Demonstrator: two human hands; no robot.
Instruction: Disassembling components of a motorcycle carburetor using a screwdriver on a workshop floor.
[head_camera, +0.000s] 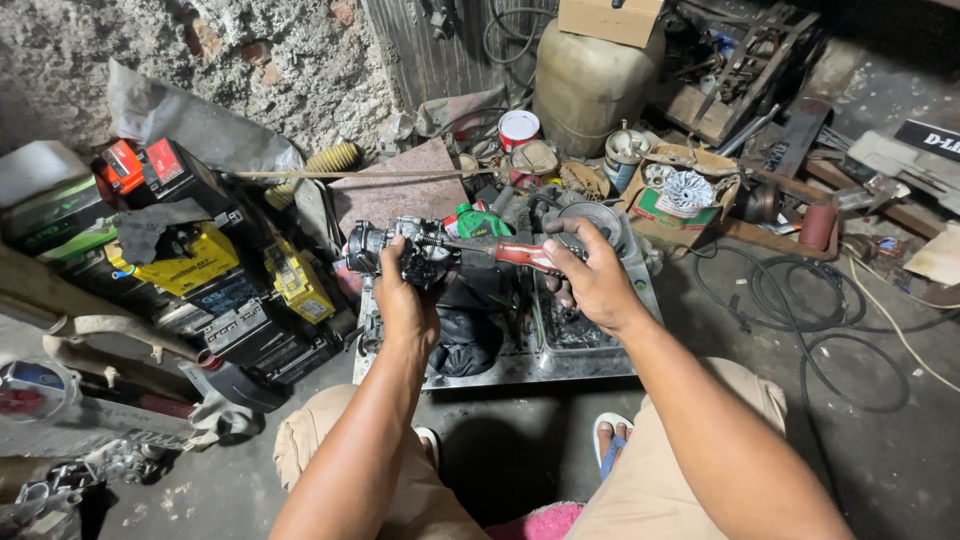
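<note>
**Greasy metal part held over a tray, screwdriver set against it**

Greasy dark metal makes up the small engine part that the left hand holds up in the middle of the scene, above the left half of a shallow metal tray on the floor. The left grip is clenched around the part from below, fingers wrapped over its near side. The right hand is closed around the red handle of a screwdriver; the shaft runs left and its tip meets the right side of the part. Whether the tip sits in a screw head cannot be told.

A dark cloth lies in the tray under the hands. Left of the tray stand several old batteries, one yellow, the others black. Beyond the tray lie a green can, a red-rimmed tin, a large beige jerrycan and an open cardboard box with a white fan wheel inside. Black cables loop over the concrete floor to the right. The person's knees in tan trousers frame the near edge.
</note>
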